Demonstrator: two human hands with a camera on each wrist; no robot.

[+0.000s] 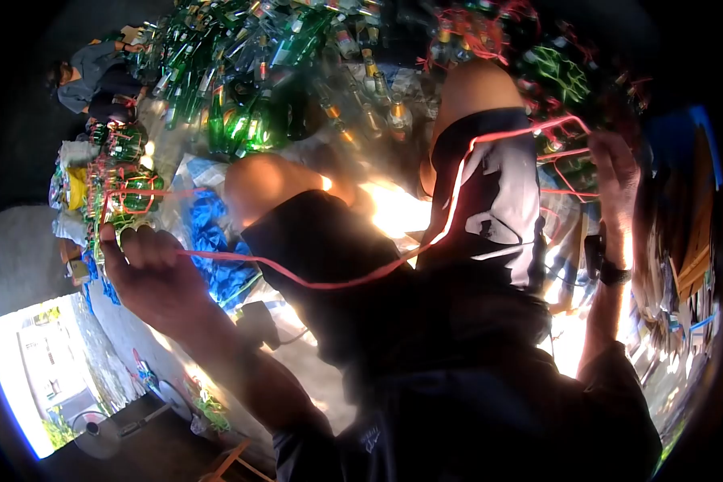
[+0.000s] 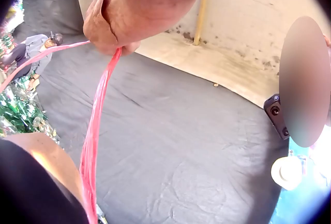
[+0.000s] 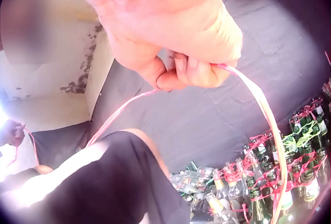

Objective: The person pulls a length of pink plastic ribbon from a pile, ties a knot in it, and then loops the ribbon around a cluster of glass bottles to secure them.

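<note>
A pink plastic string (image 1: 341, 284) hangs in a loose sag across the lap, running from one hand to the other. On the left side my left hand (image 1: 157, 281) grips it with curled fingers; two lengths of the string (image 2: 93, 136) leave that fist in the left wrist view. Far to the right and raised, my right hand (image 1: 616, 177) holds the other part. The right wrist view shows its fingers (image 3: 194, 71) curled round the string (image 3: 264, 107), which comes out on both sides of the hand.
A large heap of glass bottles (image 1: 257, 48) lies beyond the knees. Bottles bound with pink string (image 3: 269, 188) stand at the right, and more tied green bottles (image 1: 140, 193) at the left. Another person (image 1: 96, 76) sits at far left. A blue plastic sheet (image 1: 210, 233) lies beside the left knee.
</note>
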